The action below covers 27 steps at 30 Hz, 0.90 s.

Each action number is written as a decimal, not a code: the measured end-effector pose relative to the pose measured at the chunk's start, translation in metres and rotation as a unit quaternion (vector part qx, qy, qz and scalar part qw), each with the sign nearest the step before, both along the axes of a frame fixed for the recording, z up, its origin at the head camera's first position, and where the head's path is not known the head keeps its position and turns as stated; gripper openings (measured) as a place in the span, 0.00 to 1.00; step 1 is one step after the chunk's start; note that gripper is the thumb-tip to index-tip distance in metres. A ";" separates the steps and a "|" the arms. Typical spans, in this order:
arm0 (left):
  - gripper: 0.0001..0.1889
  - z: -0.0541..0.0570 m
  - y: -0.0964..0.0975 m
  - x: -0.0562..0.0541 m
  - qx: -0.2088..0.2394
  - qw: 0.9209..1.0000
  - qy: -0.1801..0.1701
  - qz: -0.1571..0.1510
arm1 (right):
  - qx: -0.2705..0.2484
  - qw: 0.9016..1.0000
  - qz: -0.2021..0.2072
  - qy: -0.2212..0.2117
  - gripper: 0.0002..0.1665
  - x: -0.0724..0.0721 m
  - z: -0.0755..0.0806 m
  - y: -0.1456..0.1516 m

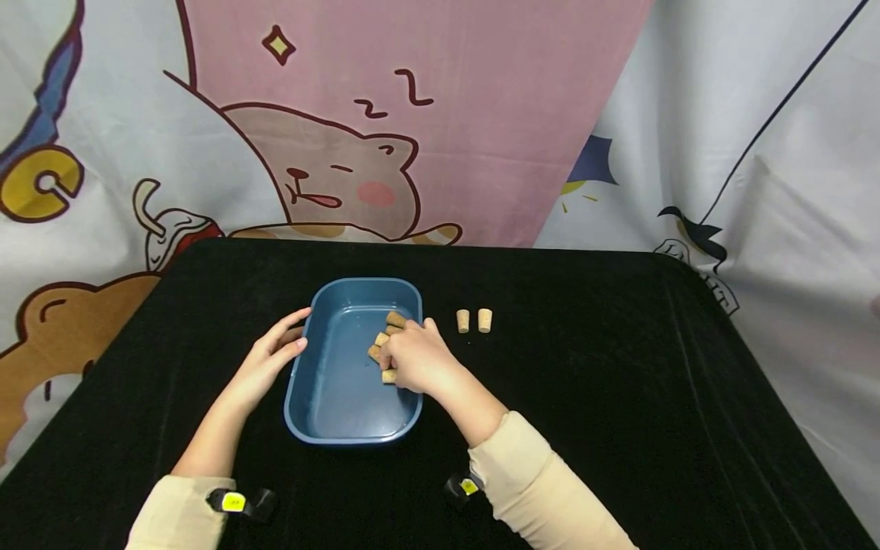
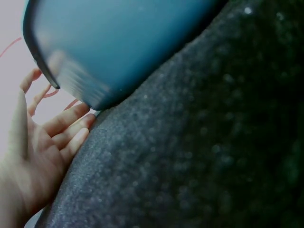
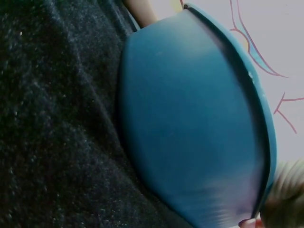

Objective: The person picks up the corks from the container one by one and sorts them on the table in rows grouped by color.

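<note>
A blue rectangular tray (image 1: 351,441) stands on the black cloth; the wrist views show mostly its outer wall (image 3: 190,104). Inside it, along the right side, lie several small corks (image 1: 374,353), partly covered by my right hand (image 1: 417,357). That hand reaches over the tray's right rim, fingers bent down among the corks; its fingertips are hidden, and I cannot tell whether they pinch one. My left hand (image 1: 273,353) rests thumb and extended fingers against the tray's left rim. In the left wrist view its palm faces the tray, fingers (image 2: 69,118) close by the wall.
Two more corks, one (image 1: 463,321) beside the other (image 1: 484,320), stand on the black cloth (image 1: 584,397) right of the tray. Behind the table's far edge hangs a printed curtain (image 1: 481,114) with cartoon animals.
</note>
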<state>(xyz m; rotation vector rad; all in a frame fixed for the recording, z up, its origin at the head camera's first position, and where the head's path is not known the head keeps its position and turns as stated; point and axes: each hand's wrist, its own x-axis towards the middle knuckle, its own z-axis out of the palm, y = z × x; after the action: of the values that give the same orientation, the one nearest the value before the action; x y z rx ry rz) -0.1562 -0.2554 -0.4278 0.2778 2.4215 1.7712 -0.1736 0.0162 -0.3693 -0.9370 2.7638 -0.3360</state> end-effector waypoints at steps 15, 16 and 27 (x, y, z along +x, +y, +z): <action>0.30 -0.001 0.001 0.000 -0.005 1.000 -0.006 0.005 | -0.079 0.997 -0.010 0.000 0.13 0.006 0.007 0.009; 0.30 -0.001 0.000 0.000 -0.005 1.000 -0.005 0.005 | -0.085 0.996 -0.009 0.005 0.13 0.006 0.007 0.010; 0.29 -0.002 -0.001 0.000 -0.005 1.000 0.004 0.003 | -0.170 0.985 0.021 0.004 0.14 0.008 0.018 0.024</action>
<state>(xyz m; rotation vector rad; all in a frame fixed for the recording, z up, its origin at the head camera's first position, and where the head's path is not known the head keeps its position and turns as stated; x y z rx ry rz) -0.1566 -0.2561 -0.4294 0.2780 2.4386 1.7649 -0.1660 0.0397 -0.3515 -1.0700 2.7386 -0.8179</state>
